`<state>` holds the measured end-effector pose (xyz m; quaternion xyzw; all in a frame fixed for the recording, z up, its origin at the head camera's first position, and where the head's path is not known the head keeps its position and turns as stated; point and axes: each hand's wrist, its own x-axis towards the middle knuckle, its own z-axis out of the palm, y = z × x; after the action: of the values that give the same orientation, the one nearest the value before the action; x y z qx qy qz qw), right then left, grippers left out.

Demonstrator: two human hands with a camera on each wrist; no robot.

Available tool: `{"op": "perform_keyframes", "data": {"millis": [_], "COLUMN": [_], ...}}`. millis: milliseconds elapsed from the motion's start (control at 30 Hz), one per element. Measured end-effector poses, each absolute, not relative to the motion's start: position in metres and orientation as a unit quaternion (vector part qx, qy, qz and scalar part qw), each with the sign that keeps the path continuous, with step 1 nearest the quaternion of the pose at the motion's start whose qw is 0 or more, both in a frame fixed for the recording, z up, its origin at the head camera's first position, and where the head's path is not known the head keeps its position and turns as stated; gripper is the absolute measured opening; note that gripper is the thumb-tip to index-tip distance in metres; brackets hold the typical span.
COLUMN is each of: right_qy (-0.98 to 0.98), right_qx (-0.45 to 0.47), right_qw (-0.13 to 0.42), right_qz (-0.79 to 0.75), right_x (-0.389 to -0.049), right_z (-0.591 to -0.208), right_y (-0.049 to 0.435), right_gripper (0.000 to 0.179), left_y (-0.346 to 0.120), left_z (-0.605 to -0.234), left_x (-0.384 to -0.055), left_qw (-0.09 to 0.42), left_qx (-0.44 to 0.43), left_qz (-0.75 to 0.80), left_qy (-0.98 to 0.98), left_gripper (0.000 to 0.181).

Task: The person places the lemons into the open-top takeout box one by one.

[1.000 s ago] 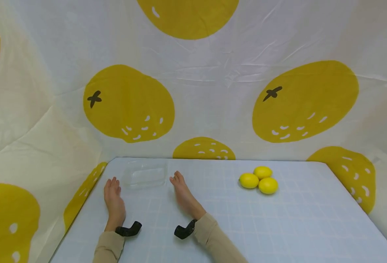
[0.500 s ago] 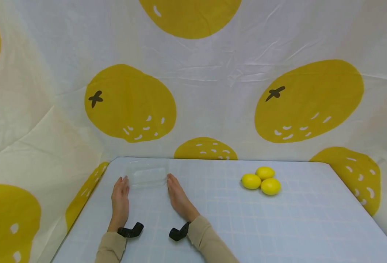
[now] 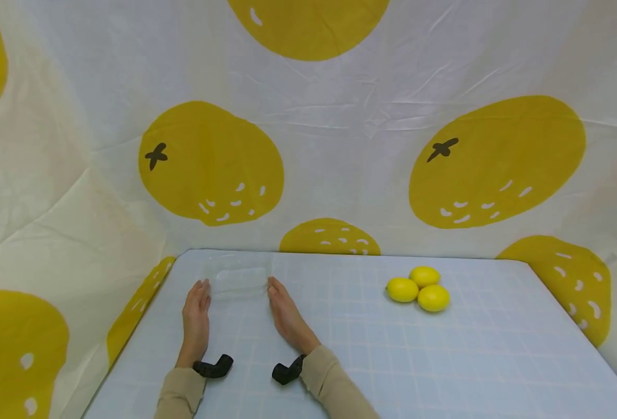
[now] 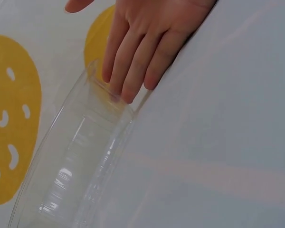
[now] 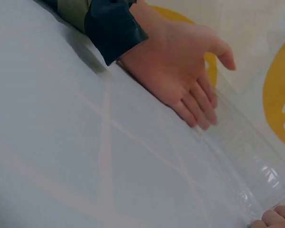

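Observation:
A clear plastic tray (image 3: 240,281) lies near the back left of the table, between the two hands. My left hand (image 3: 196,320) stands on its edge at the tray's left end. In the left wrist view the straight fingers (image 4: 137,61) touch the end wall of the tray (image 4: 80,156). On the opposite end, my right hand (image 3: 289,319) has its straight fingertips against the tray's right wall. The right wrist view shows that right hand (image 5: 175,66) with its palm facing the tray (image 5: 256,156) and the thumb held apart.
Three yellow lemons (image 3: 425,286) sit close together at the right rear of the table. A pale checked cloth (image 3: 444,361) covers the tabletop. Behind it hangs a white curtain (image 3: 340,163) with large yellow fruit prints. Each wrist wears a black camera mount (image 3: 214,367).
Both hands have moved inward, left hand to the right and right hand to the left, until the fingers meet the tray's ends. The view has shifted slightly.

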<state>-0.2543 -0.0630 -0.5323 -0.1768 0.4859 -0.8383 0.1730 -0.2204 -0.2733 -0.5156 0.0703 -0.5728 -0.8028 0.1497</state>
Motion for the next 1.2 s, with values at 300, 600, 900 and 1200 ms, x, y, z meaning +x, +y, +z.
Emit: {"op": "perform_keyframes", "data": {"millis": [300, 600, 900, 1200], "right_qy": [0.484, 0.492, 0.481, 0.487], "right_qx": [-0.173, -0.181, -0.206, -0.224], "right_qw": [0.181, 0.188, 0.199, 0.203], "right_qz": [-0.838, -0.831, -0.828, -0.819], "right_x": [-0.250, -0.246, -0.241, -0.240], "right_z": [-0.529, -0.529, -0.529, -0.530], "right_y": [-0.055, -0.037, -0.008, 0.022], "right_gripper": [0.061, 0.060, 0.062, 0.063], "left_y": [-0.272, -0.263, -0.248, -0.233], "left_z": [-0.518, -0.519, -0.519, -0.521], "left_x": [-0.221, -0.217, -0.212, -0.203], "left_qw": [0.139, 0.115, 0.095, 0.078], "left_qx": [0.066, 0.055, 0.048, 0.024], "left_qz": [-0.787, -0.765, -0.693, -0.661], "left_qy": [-0.597, -0.631, -0.713, -0.746], "left_gripper": [0.062, 0.066, 0.065, 0.062]}}
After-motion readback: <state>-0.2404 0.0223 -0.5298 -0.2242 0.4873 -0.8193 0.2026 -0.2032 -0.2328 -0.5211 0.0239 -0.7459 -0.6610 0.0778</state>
